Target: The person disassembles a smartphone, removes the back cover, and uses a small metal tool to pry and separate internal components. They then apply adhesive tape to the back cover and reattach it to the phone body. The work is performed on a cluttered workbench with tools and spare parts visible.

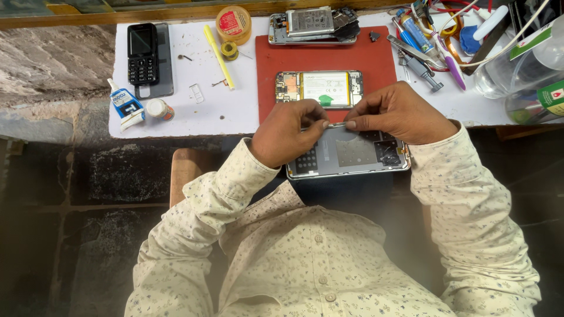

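Observation:
My left hand (289, 132) and my right hand (399, 113) meet over a grey phone frame (358, 155) that juts past the table's near edge. Between their fingertips they pinch a thin silvery strip (336, 124); the left hand also rests on the frame's left end. Just beyond the hands an opened phone (320, 89) with a white battery lies on a red mat (323, 58).
A second opened phone (311, 26) lies at the mat's far edge. On the white table (235, 111): a black keypad phone (143, 53), yellow pen (218, 56), round tin (233, 23), glue tube (126, 105), small white bottle (158, 110). Tools (423, 53) and clear bottles (529, 64) crowd the right.

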